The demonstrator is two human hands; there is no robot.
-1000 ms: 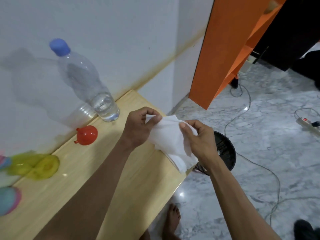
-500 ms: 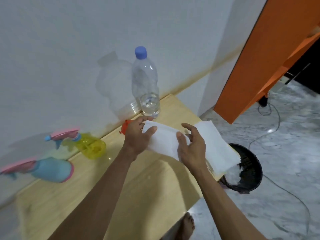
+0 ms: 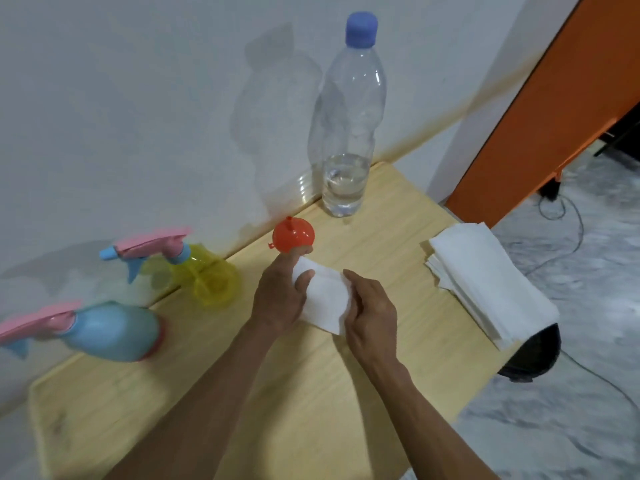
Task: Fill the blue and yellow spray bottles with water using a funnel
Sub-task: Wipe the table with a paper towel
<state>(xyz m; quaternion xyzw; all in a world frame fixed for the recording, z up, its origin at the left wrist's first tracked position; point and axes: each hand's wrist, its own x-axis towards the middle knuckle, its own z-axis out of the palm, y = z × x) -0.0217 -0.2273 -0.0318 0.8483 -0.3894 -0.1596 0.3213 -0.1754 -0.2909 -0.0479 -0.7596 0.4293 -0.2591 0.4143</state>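
A blue spray bottle point(image 3: 110, 330) with a pink trigger head stands at the table's left, and a yellow spray bottle point(image 3: 207, 275) with a pink and blue head stands behind it near the wall. A red funnel point(image 3: 292, 234) rests upside down mid-table. A clear water bottle point(image 3: 348, 133) with a blue cap holds a little water. My left hand point(image 3: 278, 299) and my right hand point(image 3: 372, 313) together grip a white paper towel point(image 3: 327, 299) just in front of the funnel.
The wooden table point(image 3: 311, 393) stands against a white wall. A stack of white paper towels point(image 3: 485, 278) lies at its right edge, overhanging a black bin point(image 3: 535, 355) on the marble floor. An orange cabinet point(image 3: 554, 98) and cables are at right.
The view swung left, bringing both spray bottles into sight. The towel stack now lies at the table's right edge, and my hands hold a single towel nearer the funnel.
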